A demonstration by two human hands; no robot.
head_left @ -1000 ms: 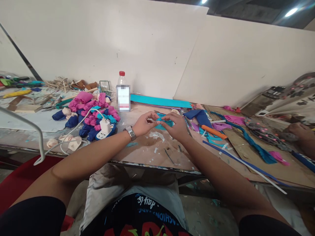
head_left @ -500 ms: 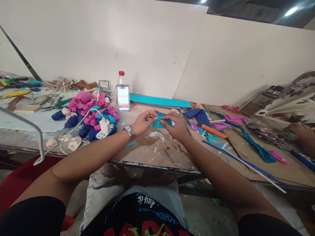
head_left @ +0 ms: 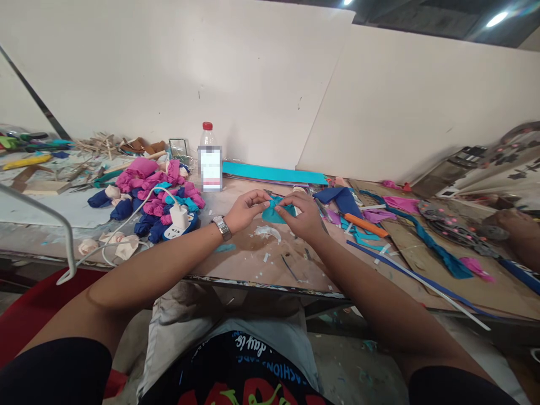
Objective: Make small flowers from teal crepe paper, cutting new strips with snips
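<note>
My left hand (head_left: 247,209) and my right hand (head_left: 302,215) meet over the middle of the worktable (head_left: 253,256). Both pinch a small teal piece of foam sheet (head_left: 273,212) between fingertips and thumbs, holding it just above the tabletop. A wristwatch (head_left: 222,227) sits on my left wrist. A white scrap (head_left: 267,231) lies on the table just below the hands.
A pile of pink, blue and teal rolled pieces (head_left: 154,197) with a white charger (head_left: 179,215) lies at left. A red-capped bottle (head_left: 210,159) stands behind, next to a teal sheet (head_left: 274,174). Coloured strips and an orange cutter (head_left: 366,225) lie at right. Another person's hand (head_left: 508,224) rests far right.
The teal piece has been drawn up and gathered between both hands' fingertips; the hands have shifted slightly closer together.
</note>
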